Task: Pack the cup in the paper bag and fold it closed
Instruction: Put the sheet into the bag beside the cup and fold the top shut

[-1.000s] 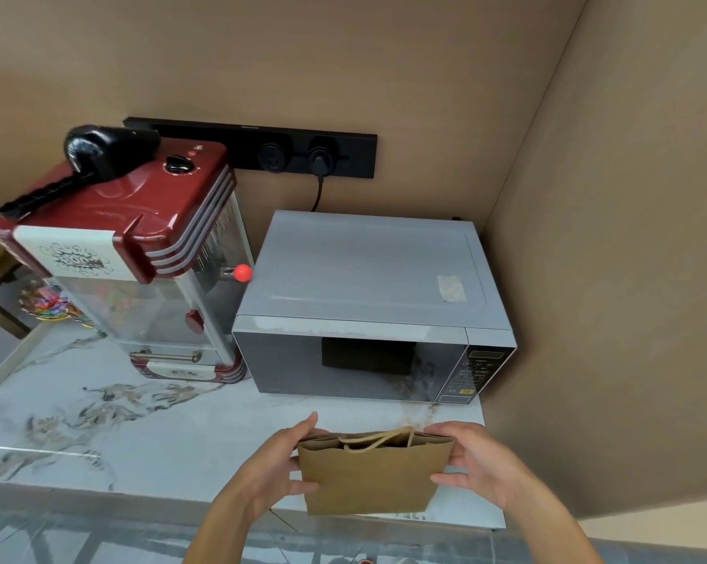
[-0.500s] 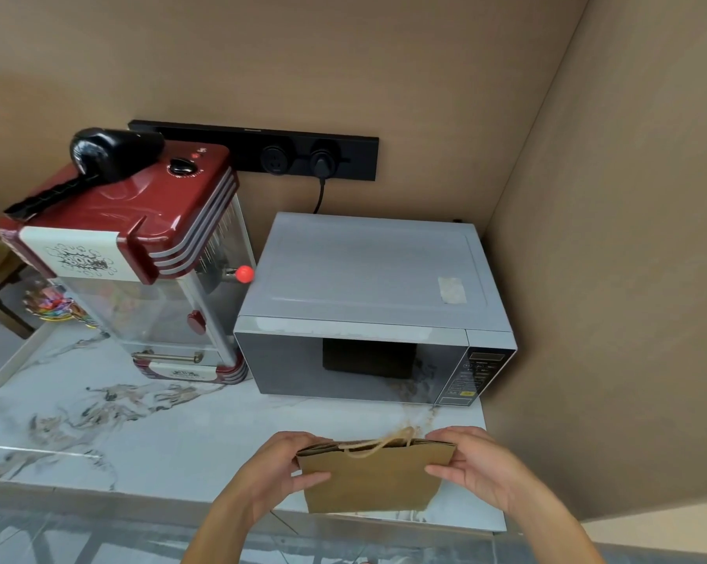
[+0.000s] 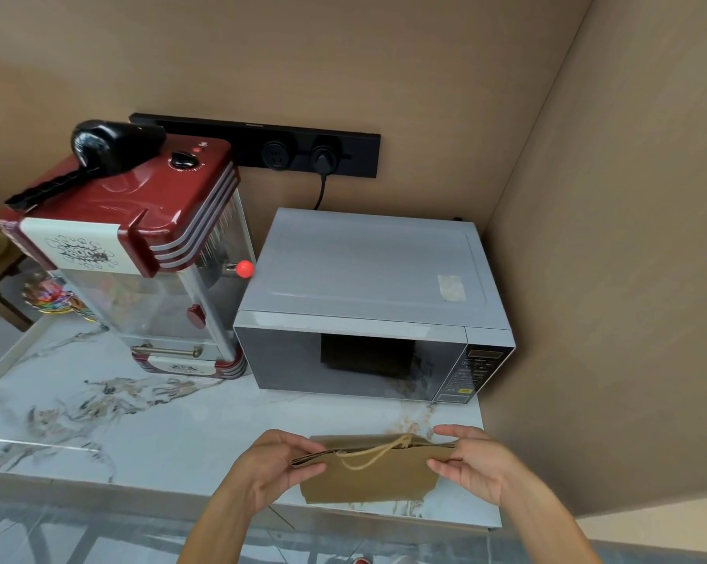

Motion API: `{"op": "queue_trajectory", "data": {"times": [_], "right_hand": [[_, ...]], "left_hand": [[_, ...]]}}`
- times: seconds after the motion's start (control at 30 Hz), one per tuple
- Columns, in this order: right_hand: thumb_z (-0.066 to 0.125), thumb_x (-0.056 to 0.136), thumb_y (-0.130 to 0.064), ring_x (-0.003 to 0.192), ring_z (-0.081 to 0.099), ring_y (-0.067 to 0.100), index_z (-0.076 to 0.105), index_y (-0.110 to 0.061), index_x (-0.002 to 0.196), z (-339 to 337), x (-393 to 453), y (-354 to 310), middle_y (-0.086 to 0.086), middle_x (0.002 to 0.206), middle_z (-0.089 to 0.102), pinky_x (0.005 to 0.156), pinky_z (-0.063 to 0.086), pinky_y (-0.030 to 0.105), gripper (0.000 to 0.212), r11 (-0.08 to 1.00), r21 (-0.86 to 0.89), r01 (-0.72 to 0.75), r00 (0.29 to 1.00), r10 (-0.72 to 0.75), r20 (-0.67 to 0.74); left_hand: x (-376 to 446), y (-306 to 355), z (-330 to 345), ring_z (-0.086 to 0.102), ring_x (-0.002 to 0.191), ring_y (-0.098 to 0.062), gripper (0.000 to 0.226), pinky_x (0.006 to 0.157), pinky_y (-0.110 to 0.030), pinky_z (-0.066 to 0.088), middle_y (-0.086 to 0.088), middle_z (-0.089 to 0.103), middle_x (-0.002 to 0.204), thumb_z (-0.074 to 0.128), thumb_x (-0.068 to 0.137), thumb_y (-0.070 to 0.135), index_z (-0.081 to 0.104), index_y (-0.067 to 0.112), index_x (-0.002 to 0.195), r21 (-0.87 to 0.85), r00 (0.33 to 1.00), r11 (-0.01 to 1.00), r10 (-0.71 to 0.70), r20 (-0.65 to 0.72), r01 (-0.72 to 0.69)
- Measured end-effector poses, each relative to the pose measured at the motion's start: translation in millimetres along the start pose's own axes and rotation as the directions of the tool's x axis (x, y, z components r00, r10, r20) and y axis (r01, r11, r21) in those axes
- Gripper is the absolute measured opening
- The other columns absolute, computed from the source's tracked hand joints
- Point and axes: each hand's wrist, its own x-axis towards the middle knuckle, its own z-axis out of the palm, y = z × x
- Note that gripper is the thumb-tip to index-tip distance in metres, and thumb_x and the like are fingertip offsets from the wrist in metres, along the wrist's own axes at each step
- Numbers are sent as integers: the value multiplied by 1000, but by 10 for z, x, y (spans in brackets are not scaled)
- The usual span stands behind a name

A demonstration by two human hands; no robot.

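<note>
The paper bag (image 3: 368,476) stands on the marble counter (image 3: 148,437) near its front edge, directly before the microwave (image 3: 368,307) and apart from it; the bag is brown, its mouth pressed nearly flat, its top edges drawn together in layers; a twisted paper handle (image 3: 374,453) loops out of the mouth and lies over the near face. The cup is not visible; whether it sits inside the bag cannot be told.

The left hand (image 3: 272,468) grips the bag's upper left corner; fingers curled closed over the top edge, thumb on the near side, the paper pinched between them. The right hand (image 3: 475,462) grips the upper right corner likewise; fingers over the far side, thumb on the near face, closed on the paper. Both forearms enter from the bottom of the frame.

The microwave is silver, door shut, its control panel on the right; it stands in the corner against the tan wall (image 3: 612,278). A red popcorn machine (image 3: 140,246) stands just beside the microwave's left side; a black object lies on its top. A black socket strip (image 3: 262,144) is mounted on the rear wall above both; one plug is inserted, its cable running down behind the microwave.
</note>
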Motion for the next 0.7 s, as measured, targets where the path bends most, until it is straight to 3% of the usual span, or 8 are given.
{"op": "queue_trajectory", "data": {"times": [0.13, 0.23, 0.3, 0.47, 0.6, 0.7], "right_hand": [[34, 90, 27, 87, 63, 43, 52, 8, 119, 35, 58, -15, 36, 121, 51, 44, 59, 32, 39, 1000, 17, 16, 999, -15, -29], [36, 90, 26, 89, 62, 41, 55, 8, 116, 74, 78, -26, 35, 124, 49, 45, 59, 31, 37, 998, 9, 55, 998, -54, -44], [40, 89, 26, 89, 63, 39, 60, 8, 113, 83, 84, -29, 34, 121, 52, 48, 60, 29, 36, 996, -1, 94, 994, -94, -51], [56, 84, 26, 83, 70, 36, 65, 11, 107, 85, 72, -35, 31, 103, 64, 55, 61, 29, 28, 992, -18, 125, 992, -126, -6], [74, 69, 24, 90, 68, 34, 66, 8, 107, 53, 64, -6, 27, 105, 67, 83, 56, 34, 42, 973, -173, 152, 988, -153, 9], [75, 68, 22, 82, 64, 28, 69, 0, 105, 41, 47, 48, 19, 89, 61, 79, 49, 30, 43, 890, -402, 217, 974, -226, 27]], "left_hand": [[8, 54, 6, 65, 104, -44, 35, 54, -33, 62, -35, 62, 118, 46, 89, -25, 73, -15, 69, -28, 1000, 1000, -10, -18, 9], [25, 77, -16, 66, 102, -44, 23, 54, -33, 62, -35, 63, 117, 47, 90, -23, 69, -21, 83, -14, 999, 1000, -4, -35, 4], [27, 83, -15, 69, 99, -43, 21, 57, -34, 63, -35, 64, 115, 46, 91, -23, 67, -23, 91, 0, 999, 1000, 20, -46, -20], [65, 93, -15, 70, 100, -36, 32, 69, -33, 63, -34, 67, 111, 46, 88, -24, 75, -12, 82, 101, 994, 990, 102, -30, -98], [99, 42, -73, 63, 107, -20, 26, 79, -22, 53, -13, 69, 113, 67, 81, -15, 81, 6, 85, 347, 988, 926, 154, 2, -145], [135, -61, -79, 61, 106, -20, 36, 81, -22, 48, -5, 64, 116, 70, 75, -14, 77, 15, 95, 422, 972, 883, 233, -19, -203]]}}
